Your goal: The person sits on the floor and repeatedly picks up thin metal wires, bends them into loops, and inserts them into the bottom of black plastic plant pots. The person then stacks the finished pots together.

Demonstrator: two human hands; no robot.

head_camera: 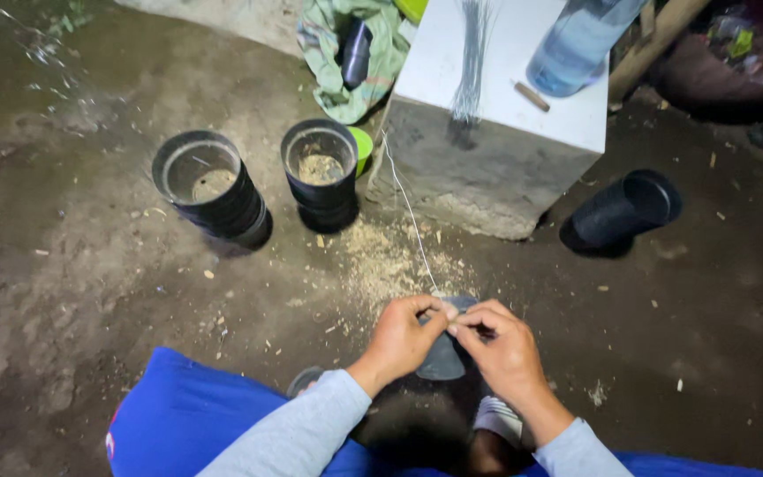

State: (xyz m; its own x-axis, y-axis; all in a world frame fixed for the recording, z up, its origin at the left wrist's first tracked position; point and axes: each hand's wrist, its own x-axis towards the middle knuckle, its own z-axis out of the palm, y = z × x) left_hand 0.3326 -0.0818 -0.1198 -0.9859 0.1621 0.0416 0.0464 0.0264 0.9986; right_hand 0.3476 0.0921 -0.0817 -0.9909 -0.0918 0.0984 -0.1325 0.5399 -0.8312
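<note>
The person crouches over the dirt floor (90, 291), both hands close together near the bottom middle of the scene. The left hand (402, 337) has its thumb and forefinger pressed together, pinching the rim of a small black plastic cup (443, 353) and the end of a thin wire (410, 212). The right hand (503, 349) pinches the same spot from the other side, its fingertips touching the left hand's. The cup hangs between the hands, just above the floor.

The wire runs up and away from the hands to a grey concrete block (479, 172) farther off. On the block's white top lie a bundle of thin wires (472, 53) and a clear plastic bottle (576, 40) on the right. To the left of the block stand two stacks of black cups (214, 190), each with sawdust inside. Another black cup (624, 209) lies tipped on its side to the right of the block. Sawdust (386, 261) is scattered on the floor between block and hands.
</note>
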